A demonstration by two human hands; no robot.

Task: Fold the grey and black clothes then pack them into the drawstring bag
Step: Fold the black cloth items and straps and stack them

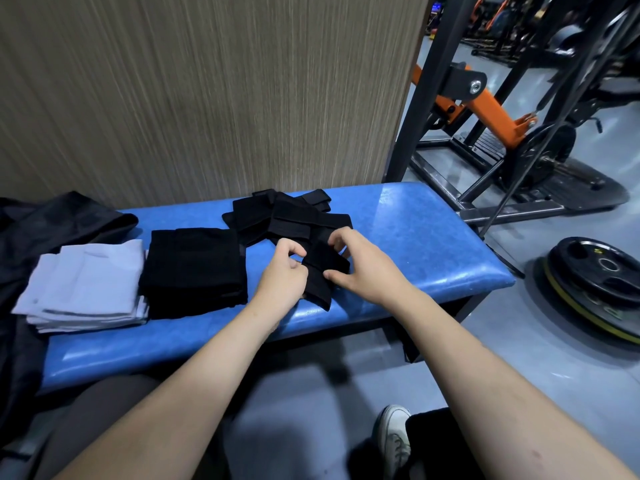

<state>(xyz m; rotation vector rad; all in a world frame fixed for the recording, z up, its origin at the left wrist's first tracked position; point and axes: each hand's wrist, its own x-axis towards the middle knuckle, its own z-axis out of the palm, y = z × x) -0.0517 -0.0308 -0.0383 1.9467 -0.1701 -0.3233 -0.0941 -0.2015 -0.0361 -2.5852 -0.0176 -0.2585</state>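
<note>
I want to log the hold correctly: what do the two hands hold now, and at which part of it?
Both hands grip one small black cloth piece on the blue bench: left hand at its left edge, right hand at its right edge and top.

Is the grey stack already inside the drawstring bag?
No, the folded grey stack lies on the blue bench, beside the black stack, outside the dark bag at the left.

bare forearms, brown trousers (114, 410), a white laced sneaker (393, 434).

Glossy, perhaps vinyl bench (415, 230); matt cloth (194, 261)
</note>
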